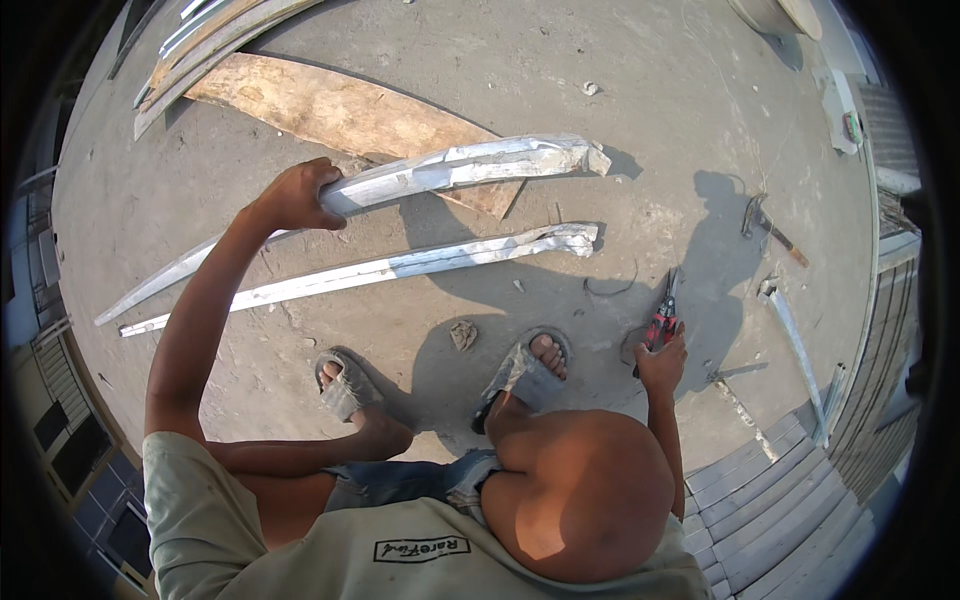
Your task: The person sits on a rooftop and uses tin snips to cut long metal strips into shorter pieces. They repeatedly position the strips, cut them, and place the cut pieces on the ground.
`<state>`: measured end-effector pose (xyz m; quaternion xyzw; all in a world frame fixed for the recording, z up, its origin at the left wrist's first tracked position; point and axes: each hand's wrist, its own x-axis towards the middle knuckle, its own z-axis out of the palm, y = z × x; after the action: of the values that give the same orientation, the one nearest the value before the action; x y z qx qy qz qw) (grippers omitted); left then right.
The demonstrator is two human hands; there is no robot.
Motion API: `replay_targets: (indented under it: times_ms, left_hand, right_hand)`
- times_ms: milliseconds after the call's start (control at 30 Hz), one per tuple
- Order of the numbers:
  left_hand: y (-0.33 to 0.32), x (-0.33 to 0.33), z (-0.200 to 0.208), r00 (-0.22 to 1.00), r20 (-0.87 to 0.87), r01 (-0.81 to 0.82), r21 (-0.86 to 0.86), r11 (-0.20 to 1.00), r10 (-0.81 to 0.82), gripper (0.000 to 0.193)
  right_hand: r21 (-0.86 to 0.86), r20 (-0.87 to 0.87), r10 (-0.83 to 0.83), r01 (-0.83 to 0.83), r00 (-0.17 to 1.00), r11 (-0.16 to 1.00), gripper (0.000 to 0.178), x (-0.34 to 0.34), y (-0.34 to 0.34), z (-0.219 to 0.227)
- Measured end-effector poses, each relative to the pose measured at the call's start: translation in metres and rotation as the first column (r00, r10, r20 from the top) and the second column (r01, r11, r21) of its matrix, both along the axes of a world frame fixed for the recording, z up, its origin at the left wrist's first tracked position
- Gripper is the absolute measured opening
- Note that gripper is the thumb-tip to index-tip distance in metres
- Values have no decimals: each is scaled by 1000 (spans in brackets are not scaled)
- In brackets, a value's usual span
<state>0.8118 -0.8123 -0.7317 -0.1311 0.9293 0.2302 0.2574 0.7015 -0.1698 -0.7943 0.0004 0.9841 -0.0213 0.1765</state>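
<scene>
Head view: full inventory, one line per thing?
metal strip: 1, silver, held up at its middle
metal strip on the ground: 1, silver, below the held one
board: 1, brown, top centre
stacked strips: several, grey, top left
snips: 1, red handles, right
rag: 1, grey, by the feet
sandals: 2, grey, on the feet
left hand: grips the held strip
right hand: on the snips

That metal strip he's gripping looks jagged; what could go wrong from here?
The left hand grips the metal strip bare, so its torn-looking edges might cut the palm. The right hand is on the red-handled snips lying on the concrete; fingers could get pinched. A second strip lies just ahead of feet in open sandals, so toes may get scraped.
</scene>
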Motion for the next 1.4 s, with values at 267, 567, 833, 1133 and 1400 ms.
replay_targets:
  times_ms: [267,567,833,1133,1400]
  left_hand:
    - [-56,19,-2,913,303,-359,275,892,274,57]
    - [-20,29,-17,926,282,-287,89,954,253,75]
    - [2,48,-10,978,109,-185,86,979,176,62]
    - [21,68,-10,973,-213,-129,-196,972,86,55]
    - [23,71,-7,950,-302,-160,-234,959,85,50]
  right_hand:
    - [-202,204,-153,195,967,960,57,-5,2,12]
    - [-524,245,248,-87,937,847,64,-27,-75,70]
    - [-266,90,681,-641,727,720,73,-104,-156,117]
    - [-33,26,816,-815,578,578,69,-129,-211,139]
    - [51,3,813,-812,582,582,61,-131,-224,146]
